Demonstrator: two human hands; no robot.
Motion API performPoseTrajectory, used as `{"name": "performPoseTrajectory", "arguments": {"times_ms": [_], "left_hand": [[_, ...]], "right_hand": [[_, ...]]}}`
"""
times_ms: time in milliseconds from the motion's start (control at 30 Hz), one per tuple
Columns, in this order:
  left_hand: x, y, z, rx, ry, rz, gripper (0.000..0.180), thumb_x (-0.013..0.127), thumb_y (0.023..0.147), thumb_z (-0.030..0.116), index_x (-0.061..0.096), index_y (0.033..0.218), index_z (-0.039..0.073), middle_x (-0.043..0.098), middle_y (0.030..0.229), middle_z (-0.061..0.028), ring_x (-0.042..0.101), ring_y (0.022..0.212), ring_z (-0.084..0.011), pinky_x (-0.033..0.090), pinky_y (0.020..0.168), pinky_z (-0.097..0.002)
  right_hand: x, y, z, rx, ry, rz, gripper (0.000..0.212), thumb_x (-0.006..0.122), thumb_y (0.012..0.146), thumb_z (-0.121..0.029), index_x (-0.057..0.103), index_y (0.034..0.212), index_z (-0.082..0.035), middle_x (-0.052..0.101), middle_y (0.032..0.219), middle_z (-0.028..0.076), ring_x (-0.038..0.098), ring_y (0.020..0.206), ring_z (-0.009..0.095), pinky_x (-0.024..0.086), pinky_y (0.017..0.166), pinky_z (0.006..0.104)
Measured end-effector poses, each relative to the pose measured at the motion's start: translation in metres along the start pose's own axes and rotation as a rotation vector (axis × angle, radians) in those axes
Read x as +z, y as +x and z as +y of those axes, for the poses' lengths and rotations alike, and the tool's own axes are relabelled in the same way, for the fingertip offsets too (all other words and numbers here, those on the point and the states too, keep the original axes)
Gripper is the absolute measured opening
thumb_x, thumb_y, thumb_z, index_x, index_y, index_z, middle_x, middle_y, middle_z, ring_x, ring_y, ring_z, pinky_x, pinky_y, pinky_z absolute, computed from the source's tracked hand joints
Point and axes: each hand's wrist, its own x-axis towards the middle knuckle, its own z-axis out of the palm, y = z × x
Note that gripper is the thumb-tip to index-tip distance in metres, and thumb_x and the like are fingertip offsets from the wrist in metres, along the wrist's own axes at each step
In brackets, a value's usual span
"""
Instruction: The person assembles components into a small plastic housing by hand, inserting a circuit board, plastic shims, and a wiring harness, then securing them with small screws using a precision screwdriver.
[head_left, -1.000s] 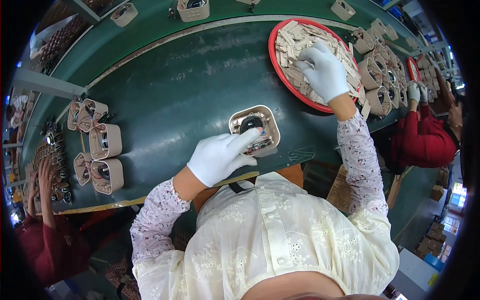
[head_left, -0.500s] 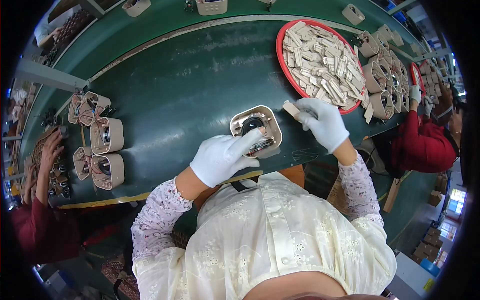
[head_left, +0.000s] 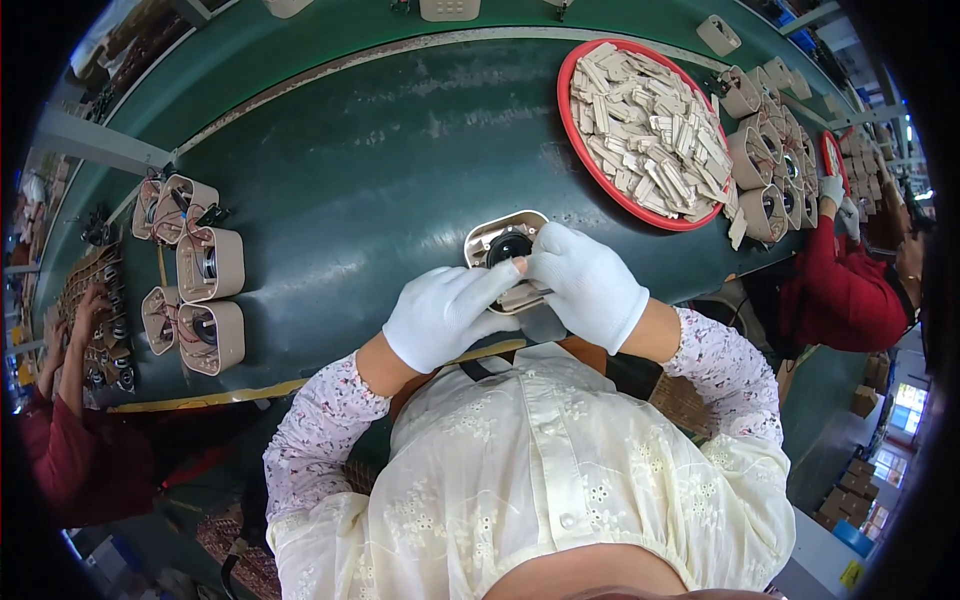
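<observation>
A beige rounded box housing (head_left: 478,243) lies open side up on the green bench in front of me, with a black round speaker (head_left: 508,247) inside. My white-gloved left hand (head_left: 445,312) grips the housing's near left side, its bare fingertip reaching over the opening. My right hand (head_left: 588,285), also gloved, is closed over the right side of the opening, fingertips meeting the left hand's. Beneath the fingers a beige plastic strip (head_left: 518,298) shows in the near part of the housing; my right hand covers part of it.
A red round tray (head_left: 566,110) heaped with beige strips (head_left: 650,125) stands at the right. Housings with wires (head_left: 212,265) stand at the left, and more housings (head_left: 765,210) at the far right. Co-workers' hands work at both sides; a green conveyor (head_left: 340,50) runs beyond.
My right hand has moved left and down, bringing the beige strip from beside the tray into the housing, over the circuit board. My left hand has stayed on the housing.
</observation>
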Motion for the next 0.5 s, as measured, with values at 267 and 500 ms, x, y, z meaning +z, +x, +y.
{"name": "performPoseTrajectory", "arguments": {"times_ms": [267, 500], "left_hand": [[-0.001, 0.006, 0.013, 0.084, 0.198, -0.052, 0.03, 0.07, 0.083, 0.017, 0.07, 0.113, 0.023, 0.057, 0.088, 0.0016, 0.063, 0.076, -0.017, 0.051, 0.061, -0.0312], [-0.006, 0.002, 0.018, 0.006, 0.212, -0.136, 0.024, 0.07, 0.086, 0.022, 0.068, 0.11, 0.022, 0.057, 0.087, 0.0012, 0.064, 0.077, -0.0175, 0.051, 0.066, -0.0324]], "right_hand": [[0.0, -0.002, 0.01, -0.058, 0.201, 0.088, 0.021, 0.074, 0.078, -0.003, 0.071, 0.099, -0.009, 0.061, 0.094, 0.01, 0.063, 0.088, 0.032, 0.052, 0.075, 0.0387], [-0.035, -0.006, 0.012, -0.167, 0.379, -0.027, 0.041, 0.082, 0.081, -0.03, 0.072, 0.115, -0.01, 0.065, 0.099, 0.009, 0.065, 0.093, 0.03, 0.054, 0.081, 0.0386]]}}
